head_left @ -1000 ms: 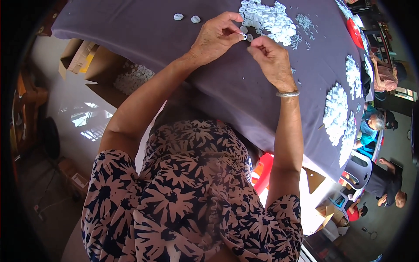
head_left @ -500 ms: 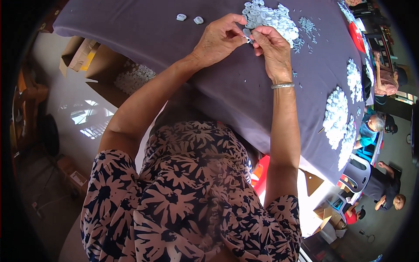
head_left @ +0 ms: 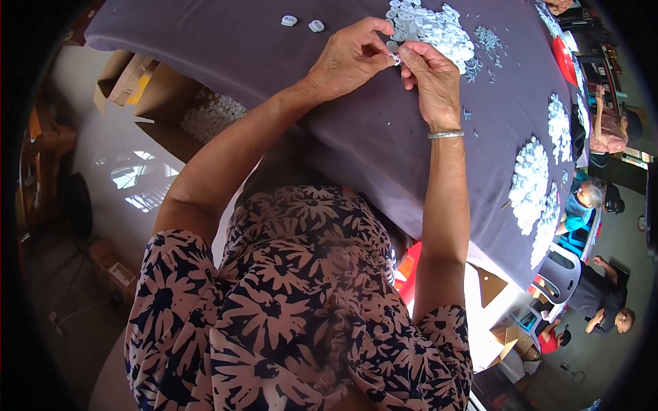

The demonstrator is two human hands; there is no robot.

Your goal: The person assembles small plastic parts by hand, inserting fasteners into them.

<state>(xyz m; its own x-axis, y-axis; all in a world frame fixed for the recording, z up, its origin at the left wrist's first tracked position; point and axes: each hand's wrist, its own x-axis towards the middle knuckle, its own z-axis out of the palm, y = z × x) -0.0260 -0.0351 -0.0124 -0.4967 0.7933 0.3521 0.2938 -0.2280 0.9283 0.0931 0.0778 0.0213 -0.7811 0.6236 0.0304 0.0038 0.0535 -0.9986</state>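
Over the dark cloth, my left hand [head_left: 351, 60] pinches a small white plastic piece [head_left: 395, 59] between thumb and forefinger. My right hand [head_left: 433, 77], with a silver bracelet at its wrist, meets it there; its thumb and forefinger are pressed together at the piece, and whatever lies between them is too small to make out. Just beyond my fingers spreads a heap of white oval plastic pieces [head_left: 439, 31]. Two single white oval pieces [head_left: 289, 21] lie apart to the left of my hands. Right of the heap are scattered tiny grey screw-like bits [head_left: 488, 41].
A dark cloth [head_left: 370, 147] covers the table. More white heaps [head_left: 529, 179] lie toward its right edge, near a red container [head_left: 563, 60]. Below the left edge stands an open cardboard box [head_left: 163, 130] holding white pieces. Other people [head_left: 603, 294] and a grey chair [head_left: 558, 272] are at the right.
Both hands stay together at the small white piece, with only slight finger movement. The whole view has shifted a little.
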